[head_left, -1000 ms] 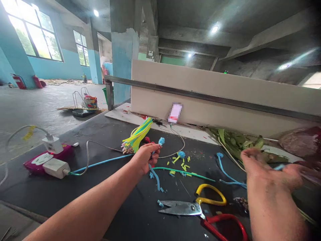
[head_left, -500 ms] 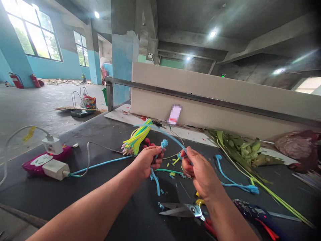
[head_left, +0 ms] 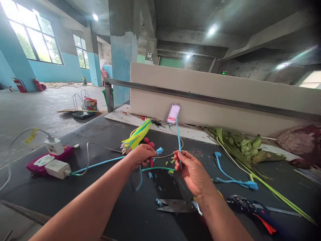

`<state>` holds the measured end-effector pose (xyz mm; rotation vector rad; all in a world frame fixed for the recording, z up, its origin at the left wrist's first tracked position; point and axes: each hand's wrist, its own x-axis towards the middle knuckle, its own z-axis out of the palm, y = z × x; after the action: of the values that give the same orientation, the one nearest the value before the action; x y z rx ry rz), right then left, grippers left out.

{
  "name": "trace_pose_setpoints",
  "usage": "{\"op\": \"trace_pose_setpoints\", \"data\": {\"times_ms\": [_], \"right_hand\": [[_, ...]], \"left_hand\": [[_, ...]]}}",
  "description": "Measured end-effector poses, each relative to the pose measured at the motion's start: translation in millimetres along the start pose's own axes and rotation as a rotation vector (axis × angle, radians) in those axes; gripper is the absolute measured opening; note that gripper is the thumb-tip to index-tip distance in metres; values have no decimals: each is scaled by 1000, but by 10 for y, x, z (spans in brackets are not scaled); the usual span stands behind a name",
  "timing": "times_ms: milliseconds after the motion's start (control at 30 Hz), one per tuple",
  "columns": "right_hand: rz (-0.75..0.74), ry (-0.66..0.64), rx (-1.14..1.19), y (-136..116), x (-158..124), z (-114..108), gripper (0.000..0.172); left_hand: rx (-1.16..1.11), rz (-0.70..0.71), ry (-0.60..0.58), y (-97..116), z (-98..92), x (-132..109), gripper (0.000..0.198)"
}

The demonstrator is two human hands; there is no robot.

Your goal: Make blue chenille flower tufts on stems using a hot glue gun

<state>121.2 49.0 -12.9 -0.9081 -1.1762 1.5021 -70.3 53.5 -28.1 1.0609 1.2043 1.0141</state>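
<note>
My left hand (head_left: pixel 140 155) is closed around a blue pipe cleaner with a curled tip (head_left: pixel 159 151); its tail hangs down toward the black table (head_left: pixel 75 197). My right hand (head_left: pixel 192 169) pinches a second blue pipe cleaner (head_left: pixel 178 139) that stands nearly upright. The two hands are close together above small blue and yellow cut scraps (head_left: pixel 160 174). A green pipe cleaner (head_left: pixel 156 168) lies between them on the table. A bundle of yellow and green pipe cleaners (head_left: pixel 136 136) lies just beyond my left hand.
Scissors (head_left: pixel 177 206) lie below my right hand, with a dark glue gun (head_left: pixel 248 209) to their right. Green leafy stems (head_left: pixel 240 147) and blue pipe cleaners (head_left: pixel 230 175) lie right. A power strip with chargers (head_left: pixel 50 160) sits left. A white partition (head_left: pixel 220 100) bounds the back.
My right hand came in from the far right to beside my left hand with a blue pipe cleaner, which has swung from a slanted arc to nearly upright.
</note>
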Motion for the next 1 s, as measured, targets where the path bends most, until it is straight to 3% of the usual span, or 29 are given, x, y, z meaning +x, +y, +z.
{"op": "trace_pose_setpoints", "data": {"times_ms": [333, 500, 600, 733, 800, 833, 867, 900, 1000], "right_hand": [[16, 21, -206, 112, 4, 32, 22], [-13, 30, -282, 96, 0, 14, 20], [-5, -9, -318, 52, -41, 27, 19], [6, -66, -410, -41, -239, 117, 18], [16, -98, -467, -42, -407, 215, 16], [28, -120, -489, -21, -495, 269, 15], [39, -140, -510, 11, -578, 315, 15], [44, -149, -530, 49, -653, 342, 15], [38, -125, -600, 110, -845, 210, 12]], "left_hand": [[411, 94, 160, -148, 193, 64, 11], [576, 240, 324, -193, 190, 110, 14], [608, 338, 346, -129, 159, 52, 12], [564, 431, 275, 63, 184, -159, 18], [507, 426, 157, 125, 264, -280, 28], [453, 395, 61, 133, 314, -332, 35], [285, 290, -102, 128, 364, -376, 40], [135, 215, -178, 111, 408, -408, 41], [-134, 107, -208, 46, 468, -441, 33]]}}
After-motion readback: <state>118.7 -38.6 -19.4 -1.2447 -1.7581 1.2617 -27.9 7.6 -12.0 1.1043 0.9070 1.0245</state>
